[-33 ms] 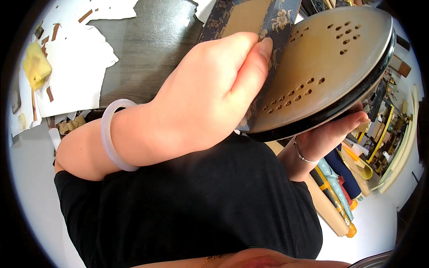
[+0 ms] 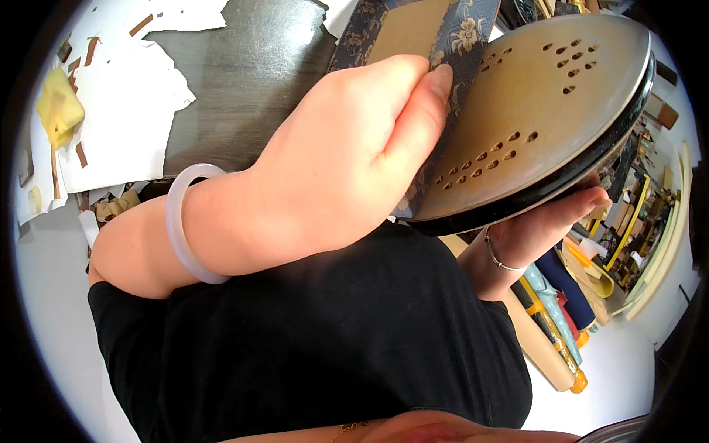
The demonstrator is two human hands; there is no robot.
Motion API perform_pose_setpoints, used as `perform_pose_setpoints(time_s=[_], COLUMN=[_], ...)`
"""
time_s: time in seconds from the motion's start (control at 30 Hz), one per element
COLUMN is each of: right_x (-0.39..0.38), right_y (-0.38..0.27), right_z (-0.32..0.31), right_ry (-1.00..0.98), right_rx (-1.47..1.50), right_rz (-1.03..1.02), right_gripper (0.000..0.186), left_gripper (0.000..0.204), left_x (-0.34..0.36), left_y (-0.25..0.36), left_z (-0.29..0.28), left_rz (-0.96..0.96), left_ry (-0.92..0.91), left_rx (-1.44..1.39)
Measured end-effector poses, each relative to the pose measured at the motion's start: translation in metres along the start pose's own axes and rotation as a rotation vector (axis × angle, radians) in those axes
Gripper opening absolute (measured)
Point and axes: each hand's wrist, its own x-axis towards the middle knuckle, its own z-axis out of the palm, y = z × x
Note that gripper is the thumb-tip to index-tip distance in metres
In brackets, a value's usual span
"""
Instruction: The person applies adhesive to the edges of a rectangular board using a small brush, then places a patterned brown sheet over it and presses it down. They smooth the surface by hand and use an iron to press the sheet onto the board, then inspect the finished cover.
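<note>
My left hand [image 2: 347, 155] is closed, its thumb and bent forefinger pinching the edge of a dark piece patterned with pale flowers [image 2: 467, 37], which has a plain tan panel. That edge lies against a round metal disc [image 2: 546, 111] with a thick black rim and groups of teardrop-shaped holes. The disc is tilted, its holed face toward me. Beneath its lower right edge, my right hand [image 2: 528, 229] holds the disc from underneath. The disc covers most of the right fingers; one fingertip shows past the rim.
At left, torn white paper [image 2: 125, 111] lies on a dark grey wood-grain tabletop [image 2: 221, 88], with brown strips and a yellow sponge-like block [image 2: 60, 108] on it. Rolls of material [image 2: 557, 310] lie at lower right. Cluttered shelving [image 2: 635, 214] stands at far right.
The round disc and the flowered piece have shifted very slightly downward and to the right. Both hands keep their hold.
</note>
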Motion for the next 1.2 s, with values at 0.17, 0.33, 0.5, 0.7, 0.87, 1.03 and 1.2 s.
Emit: perform_pose_setpoints(time_s=[0.17, 0.33, 0.5, 0.7, 0.87, 1.03, 1.2], right_x=[0.005, 0.008, 0.026, 0.045, 0.056, 0.062, 0.07], right_y=[0.001, -0.01, -0.012, -0.03, -0.039, -0.039, -0.015], right_z=[-0.006, 0.009, 0.007, 0.025, 0.038, 0.037, 0.016], right_ry=[-0.109, -0.072, -0.128, -0.186, -0.148, -0.166, -0.153], right_rx=[0.084, 0.023, 0.008, -0.059, -0.012, 0.082, 0.231], right_rz=[-0.016, -0.01, -0.098, -0.273, -0.345, -0.335, -0.188], right_gripper=[0.08, 0.074, 0.075, 0.072, 0.072, 0.071, 0.067], left_gripper=[0.025, 0.024, 0.028, 0.031, 0.026, 0.029, 0.018], left_x=[0.001, 0.0, 0.002, 0.002, 0.004, 0.0, 0.01], left_y=[0.0, 0.0, 0.001, -0.006, -0.005, 0.001, 0.009], left_z=[-0.002, -0.002, -0.003, 0.001, -0.004, -0.008, -0.016], left_rz=[0.011, 0.026, 0.013, 0.201, 0.284, 0.04, -0.066], left_ry=[0.017, 0.036, 0.018, 0.06, 0.049, 0.038, 0.075], left_rx=[0.043, 0.063, 0.057, 0.114, 0.251, 0.048, -0.016])
